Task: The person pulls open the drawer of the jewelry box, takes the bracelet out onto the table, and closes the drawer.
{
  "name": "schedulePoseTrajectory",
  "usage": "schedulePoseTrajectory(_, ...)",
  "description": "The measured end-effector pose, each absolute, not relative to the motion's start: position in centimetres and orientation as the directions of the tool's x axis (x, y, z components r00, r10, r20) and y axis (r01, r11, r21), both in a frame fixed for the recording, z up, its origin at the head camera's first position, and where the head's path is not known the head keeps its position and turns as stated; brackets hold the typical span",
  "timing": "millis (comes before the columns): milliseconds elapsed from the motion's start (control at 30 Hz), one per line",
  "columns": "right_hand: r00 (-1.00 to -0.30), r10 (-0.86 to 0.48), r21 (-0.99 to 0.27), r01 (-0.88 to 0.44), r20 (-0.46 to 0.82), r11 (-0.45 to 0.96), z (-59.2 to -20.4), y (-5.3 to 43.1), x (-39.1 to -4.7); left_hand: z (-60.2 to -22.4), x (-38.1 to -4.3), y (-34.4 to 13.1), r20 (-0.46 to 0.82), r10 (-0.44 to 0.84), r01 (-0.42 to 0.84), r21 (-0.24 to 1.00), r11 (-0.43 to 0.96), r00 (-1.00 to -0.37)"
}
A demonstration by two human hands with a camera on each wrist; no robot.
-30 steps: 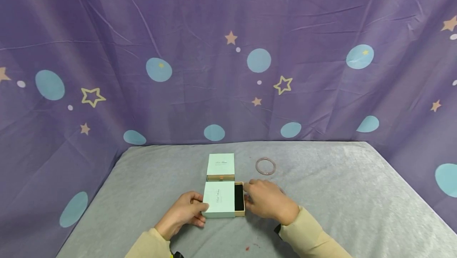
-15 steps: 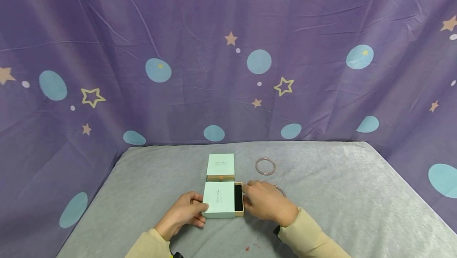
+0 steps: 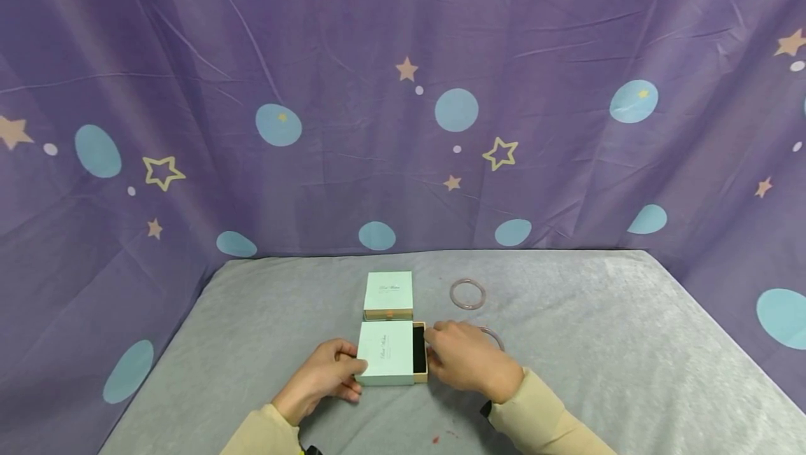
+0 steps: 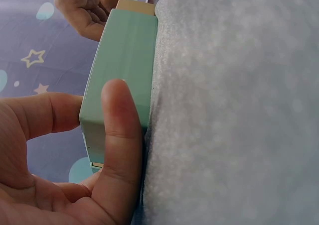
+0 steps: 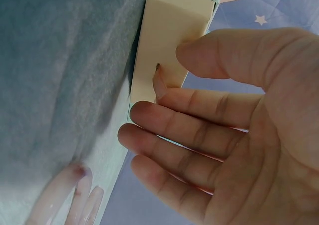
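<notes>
In the head view a mint-green drawer box (image 3: 386, 353) lies on the grey cloth, its cream drawer (image 3: 420, 376) with a black lining partly out to the right. My left hand (image 3: 324, 372) grips the box's left end, thumb and fingers on different sides of it. My right hand (image 3: 472, 358) touches the drawer's front with thumb and fingertips, fingers mostly straight. A small ribbon tab (image 5: 159, 83) hangs from that front beside the index fingertip. One pinkish bangle (image 3: 493, 332) is partly hidden behind the right hand.
Directly behind, a second mint-green box (image 3: 388, 291) stands closed. Another pinkish bangle (image 3: 468, 307) lies on the grey cloth (image 3: 598, 343) at the back right. A purple curtain (image 3: 541, 91) with stars and dots hangs behind and at the sides.
The drawer has slid slightly left into its sleeve, and my right hand has moved left with it. More of the nearer bangle shows. My left hand stays in place.
</notes>
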State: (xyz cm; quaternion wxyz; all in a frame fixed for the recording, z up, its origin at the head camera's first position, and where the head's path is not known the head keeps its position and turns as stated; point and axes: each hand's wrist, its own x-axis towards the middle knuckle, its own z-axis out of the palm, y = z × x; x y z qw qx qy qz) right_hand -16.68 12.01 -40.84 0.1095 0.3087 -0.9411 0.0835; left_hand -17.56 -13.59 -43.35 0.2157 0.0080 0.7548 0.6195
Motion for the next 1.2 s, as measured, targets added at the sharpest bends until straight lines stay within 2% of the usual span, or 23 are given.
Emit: schedulePoseTrajectory(1200, -0.749, -0.604, -0.031, -0.634, 0.273, 0.773, -41.21, 11.59, -16.41, -43.45, -17.54, -13.49, -0.31, 0.273, -0.252, 0.941, 0.225, -0.911)
